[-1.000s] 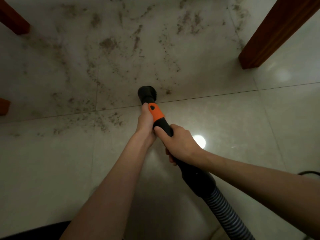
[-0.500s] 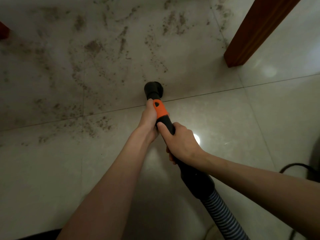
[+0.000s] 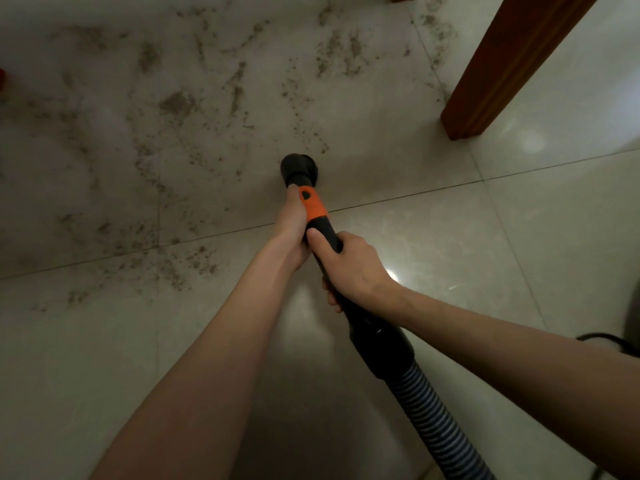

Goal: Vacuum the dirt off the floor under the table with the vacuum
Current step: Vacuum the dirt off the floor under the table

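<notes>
A black vacuum wand with an orange collar [image 3: 313, 204] points away from me at the pale tiled floor. Its round black nozzle [image 3: 298, 168] sits just beyond a tile seam, at the near edge of the dirt. My left hand [image 3: 292, 225] grips the wand beside the orange collar. My right hand [image 3: 349, 268] grips the black handle just behind it. A ribbed hose [image 3: 436, 424] runs from the handle toward the lower right. Brown dirt [image 3: 176, 105] lies scattered in patches over the tiles ahead and to the left of the nozzle.
A reddish wooden table leg [image 3: 498, 67] stands at the upper right, right of the nozzle. A black cable [image 3: 606, 339] loops at the right edge. A bright light reflection [image 3: 393, 275] shows on the tile by my right wrist.
The view has shifted, so the table leg sits further left in the frame than a second ago. The nozzle stays just past the tile seam. Both hands keep their grip.
</notes>
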Demonstrator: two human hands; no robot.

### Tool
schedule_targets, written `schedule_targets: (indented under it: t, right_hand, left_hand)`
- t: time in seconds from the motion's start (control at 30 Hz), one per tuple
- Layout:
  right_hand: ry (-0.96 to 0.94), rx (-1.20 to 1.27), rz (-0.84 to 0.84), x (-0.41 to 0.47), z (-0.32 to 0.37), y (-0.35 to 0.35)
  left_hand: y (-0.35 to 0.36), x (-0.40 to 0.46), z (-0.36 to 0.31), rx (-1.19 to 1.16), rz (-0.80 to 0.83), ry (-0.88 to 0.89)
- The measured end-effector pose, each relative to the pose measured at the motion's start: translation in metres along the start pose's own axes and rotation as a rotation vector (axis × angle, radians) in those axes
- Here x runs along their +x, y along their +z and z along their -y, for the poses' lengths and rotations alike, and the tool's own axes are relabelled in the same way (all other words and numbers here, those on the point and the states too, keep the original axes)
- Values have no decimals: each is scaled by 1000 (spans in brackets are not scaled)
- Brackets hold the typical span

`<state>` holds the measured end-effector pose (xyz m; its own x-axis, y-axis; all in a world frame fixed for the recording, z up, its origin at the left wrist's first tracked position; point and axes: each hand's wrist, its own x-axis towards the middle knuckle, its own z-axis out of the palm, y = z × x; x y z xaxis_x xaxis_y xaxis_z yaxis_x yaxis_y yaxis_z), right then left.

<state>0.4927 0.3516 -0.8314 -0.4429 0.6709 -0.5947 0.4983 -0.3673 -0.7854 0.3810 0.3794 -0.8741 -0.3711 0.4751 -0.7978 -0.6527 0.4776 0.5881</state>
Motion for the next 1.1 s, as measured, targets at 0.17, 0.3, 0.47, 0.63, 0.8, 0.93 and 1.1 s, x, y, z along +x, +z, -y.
schedule_targets:
  t: [0.17, 0.3, 0.47, 0.63, 0.8, 0.93, 1.1]
  right_hand:
    - [-13, -26, 64, 8, 4, 15]
    - [-35, -64, 88, 15, 7, 21]
    - [-58, -83, 85, 27, 15, 19]
    - [-75, -94, 36, 35, 19, 12]
    - [-54, -83, -13, 41, 18, 1]
    - [-70, -80, -49, 42, 15, -7]
    - [-64, -72, -113, 44, 11, -14]
  left_hand:
    - [-25, 8, -4, -66, -22, -6]
    - [-34, 13, -9, -109, -37, 9]
    - [-30, 20, -20, -115, -34, 18]
    - [-16, 25, -31, -62, 23, 6]
    - [-1, 35, -33, 8, 47, -1]
    - [13, 35, -31, 39, 57, 11]
    - [28, 34, -29, 44, 110, -19]
